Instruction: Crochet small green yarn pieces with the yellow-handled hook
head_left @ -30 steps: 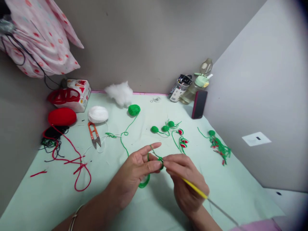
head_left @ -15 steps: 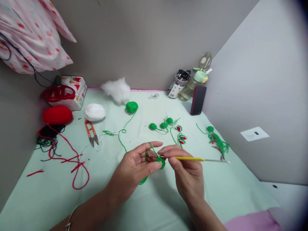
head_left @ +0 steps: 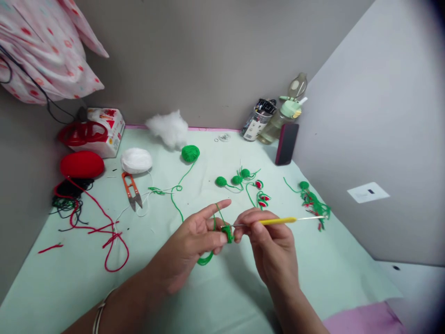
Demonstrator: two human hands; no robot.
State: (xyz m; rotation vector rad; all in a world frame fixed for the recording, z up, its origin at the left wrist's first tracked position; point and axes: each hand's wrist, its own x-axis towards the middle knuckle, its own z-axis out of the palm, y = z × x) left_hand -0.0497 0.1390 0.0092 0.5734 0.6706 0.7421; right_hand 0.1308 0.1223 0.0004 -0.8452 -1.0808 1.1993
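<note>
Between thumb and fingers, my left hand (head_left: 200, 239) pinches a small green crochet piece (head_left: 228, 234). Green yarn runs over its raised index finger, and a loose loop hangs below the palm. My right hand (head_left: 273, 241) grips a yellow-handled crochet hook (head_left: 278, 221), whose metal tip reaches to the top of the green piece. The hook's other metal end points right. From the green yarn ball (head_left: 190, 153), a strand trails down the cloth toward my left hand.
Thread snips (head_left: 132, 191) lie beside a white yarn ball (head_left: 136, 161) and a red one (head_left: 82, 164). Small green crochet balls (head_left: 237, 180) and red-green pieces sit beyond my hands. A phone (head_left: 287, 144), bottle (head_left: 276, 124), pen cup (head_left: 256, 121) and white stuffing (head_left: 169, 129) stand at the back.
The green piece has turned in my left fingers and now shows edge-on. The hook has tilted, its right end higher, and my left index finger points up more.
</note>
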